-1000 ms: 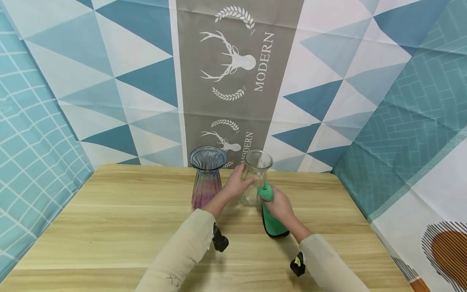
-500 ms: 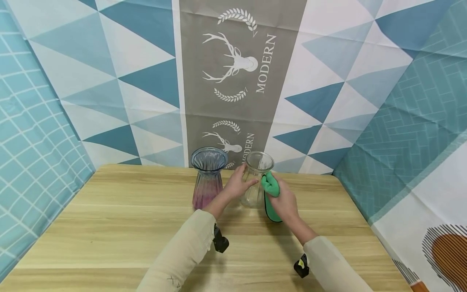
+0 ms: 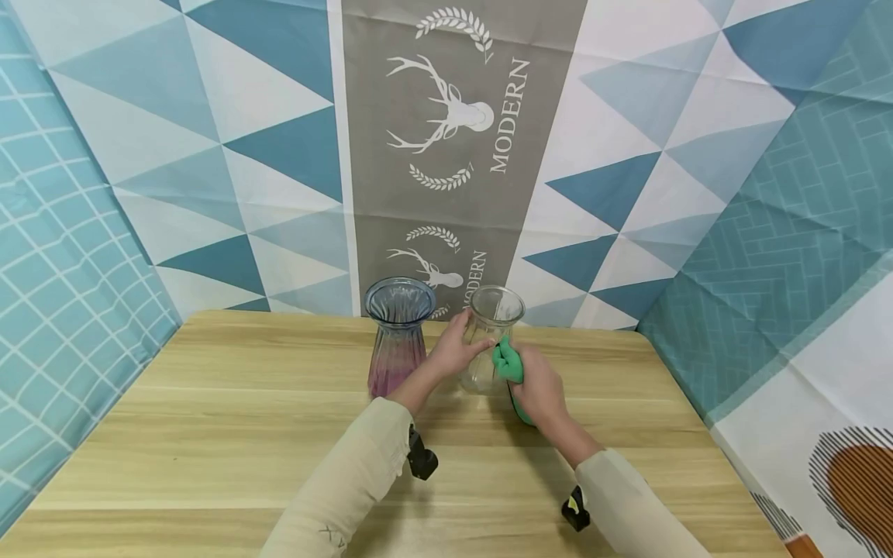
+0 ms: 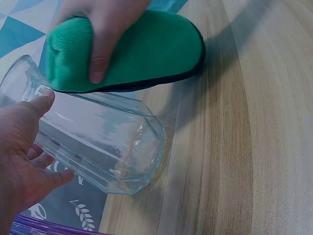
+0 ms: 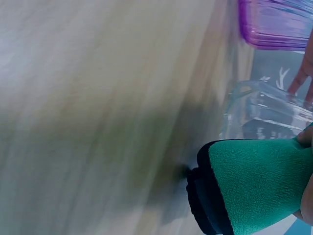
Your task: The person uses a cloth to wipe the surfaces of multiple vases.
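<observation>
A clear glass vase (image 3: pixel 480 377) with a flared rim stands upright near the table's back edge. My left hand (image 3: pixel 449 350) holds it at the neck from the left, its thumb on the near side in the head view. My right hand (image 3: pixel 544 387) grips a folded green cloth (image 3: pixel 508 361) with black edging against the vase's right side. In the left wrist view the cloth (image 4: pixel 161 49) lies along the glass wall, the right thumb pressed on top. In the right wrist view its black-edged end (image 5: pixel 220 196) hangs loose beside the vase (image 5: pixel 254 115).
Left of the clear vase stands a second glass vase (image 3: pixel 396 349), blue at the top and purple-pink at the base. Both are on a wooden table (image 3: pixel 230 434). Patterned fabric (image 3: pixel 279 155) rises behind the table's back edge and along both sides.
My right hand has moved the cloth up the vase's side, then slightly back down and left. The cloth's hanging end shows less. My left hand and both vases stay in place.
</observation>
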The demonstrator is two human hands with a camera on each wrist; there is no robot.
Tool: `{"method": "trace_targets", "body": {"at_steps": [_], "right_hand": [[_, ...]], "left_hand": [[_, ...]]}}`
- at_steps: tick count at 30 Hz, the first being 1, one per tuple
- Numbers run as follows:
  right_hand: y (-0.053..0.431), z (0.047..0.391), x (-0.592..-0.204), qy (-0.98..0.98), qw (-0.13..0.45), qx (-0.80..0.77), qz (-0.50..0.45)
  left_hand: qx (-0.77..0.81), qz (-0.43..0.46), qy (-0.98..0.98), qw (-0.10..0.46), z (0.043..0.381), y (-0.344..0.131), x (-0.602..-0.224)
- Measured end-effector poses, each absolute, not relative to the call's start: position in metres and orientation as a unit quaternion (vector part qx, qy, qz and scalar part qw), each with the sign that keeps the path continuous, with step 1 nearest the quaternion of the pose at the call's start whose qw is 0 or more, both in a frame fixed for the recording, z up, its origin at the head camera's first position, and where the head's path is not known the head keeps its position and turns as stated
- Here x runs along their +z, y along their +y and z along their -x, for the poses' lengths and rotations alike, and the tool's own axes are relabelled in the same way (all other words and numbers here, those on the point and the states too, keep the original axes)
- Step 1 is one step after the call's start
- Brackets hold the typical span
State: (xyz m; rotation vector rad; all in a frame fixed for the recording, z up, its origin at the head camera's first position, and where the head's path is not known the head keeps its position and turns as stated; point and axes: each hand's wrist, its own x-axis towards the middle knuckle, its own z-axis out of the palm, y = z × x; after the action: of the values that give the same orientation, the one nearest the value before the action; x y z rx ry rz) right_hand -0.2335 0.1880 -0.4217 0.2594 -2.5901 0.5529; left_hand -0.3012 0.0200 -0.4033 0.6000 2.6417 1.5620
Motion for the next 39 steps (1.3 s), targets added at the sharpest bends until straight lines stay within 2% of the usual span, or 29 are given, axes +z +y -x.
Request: {"method": "trace_targets", "body": {"at_steps": [10,17,19,25,28,39], "right_hand": [[0.203,0.228,-0.442,-0.955,0.221,0.062,-0.185],[0.211,0.227,-0.442,-0.953,0.208,0.036,-0.218],[0.213,0.228,-0.440,-0.947,0.230,0.047,-0.220],[0.218,0.238,-0.429,-0.899,0.362,0.099,-0.227],[0.219,0.243,-0.421,-0.877,0.405,0.116,-0.232],[0.217,0.257,-0.419,-0.847,0.448,0.074,-0.277]], "left_hand": [[0.498,-0.194,0.845,-0.003,0.303,0.021,-0.403],[0.497,-0.194,0.846,-0.002,0.305,0.019,-0.403],[0.496,-0.192,0.847,-0.002,0.305,0.019,-0.404],[0.503,-0.190,0.843,0.004,0.304,0.020,-0.403],[0.503,-0.193,0.842,0.001,0.304,0.020,-0.403],[0.494,-0.198,0.847,-0.006,0.304,0.020,-0.404]]}}
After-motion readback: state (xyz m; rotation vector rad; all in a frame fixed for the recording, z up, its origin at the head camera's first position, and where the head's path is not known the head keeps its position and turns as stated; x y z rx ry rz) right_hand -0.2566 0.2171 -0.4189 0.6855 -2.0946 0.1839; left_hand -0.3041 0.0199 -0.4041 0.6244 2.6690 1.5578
